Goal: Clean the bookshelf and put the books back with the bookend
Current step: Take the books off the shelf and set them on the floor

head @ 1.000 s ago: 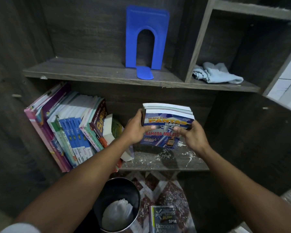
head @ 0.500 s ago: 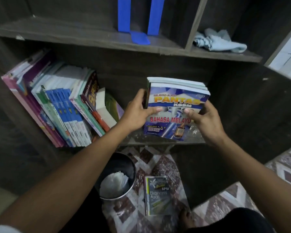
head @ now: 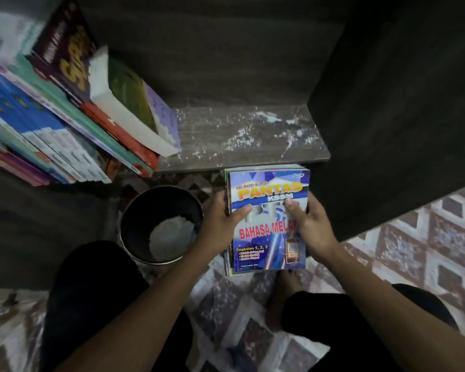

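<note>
Blue-covered book stack point(head: 269, 224), yellow "PANTAS" title | left hand point(head: 220, 224), right hand point(head: 312, 224) | fingers clamped on its sides

The book point(head: 269, 237) has a blue cover with yellow and red lettering. The shelf point(head: 239, 140) is dark woodgrain flecked white. The bin point(head: 156, 205) is black. The floor point(head: 427, 237) bears brown-and-white diamonds.

A black bin point(head: 145, 208) stands on dimly lit, diamond-patterned floor point(head: 424, 253).

Glossy paper book cover point(head: 269, 218) — matt, rough dark wood-grain shelf point(head: 247, 140) — dusty-white specks.
</note>
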